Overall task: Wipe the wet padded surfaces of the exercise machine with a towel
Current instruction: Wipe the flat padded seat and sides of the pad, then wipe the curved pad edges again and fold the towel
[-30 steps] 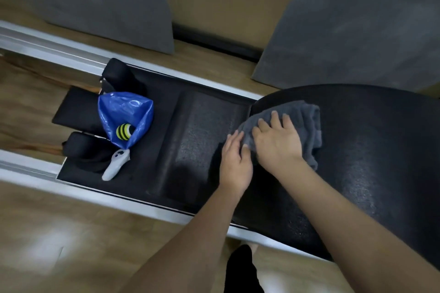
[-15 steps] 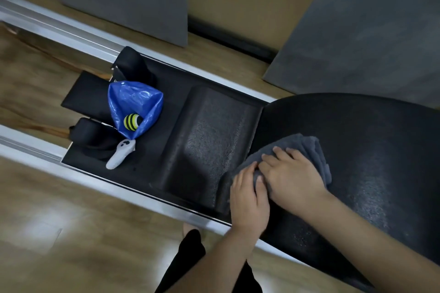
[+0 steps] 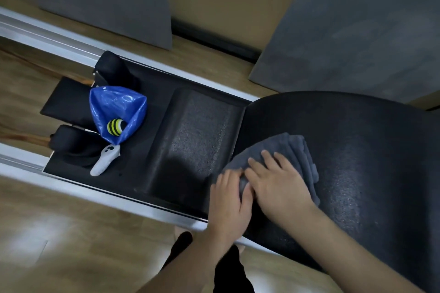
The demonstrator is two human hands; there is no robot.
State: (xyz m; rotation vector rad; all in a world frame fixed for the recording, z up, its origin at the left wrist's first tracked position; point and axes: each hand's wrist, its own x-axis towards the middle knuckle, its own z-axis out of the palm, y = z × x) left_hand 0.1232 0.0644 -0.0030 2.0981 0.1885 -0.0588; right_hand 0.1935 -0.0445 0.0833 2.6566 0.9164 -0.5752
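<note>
A folded grey towel [image 3: 289, 152] lies on the near left part of the big curved black pad [image 3: 357, 150] of the exercise machine. My right hand [image 3: 278, 185] presses flat on the towel, fingers spread. My left hand [image 3: 228, 200] rests beside it on the towel's left edge, where the curved pad meets the lower textured step pad [image 3: 195, 140]. Droplets glisten on both pads. The towel's underside is hidden.
A blue plastic bag [image 3: 114, 107] holding a yellow-and-black striped ball [image 3: 115, 127] sits on the flat black carriage, with a white controller [image 3: 104, 160] beside it. Black shoulder rests [image 3: 69, 140] stand at the left. Silver rails [image 3: 71, 188] run along both sides. Wooden floor surrounds the machine.
Both hands have dragged the towel from the far upper edge of the curved pad toward me, down to its near left side. The view has shifted slightly.
</note>
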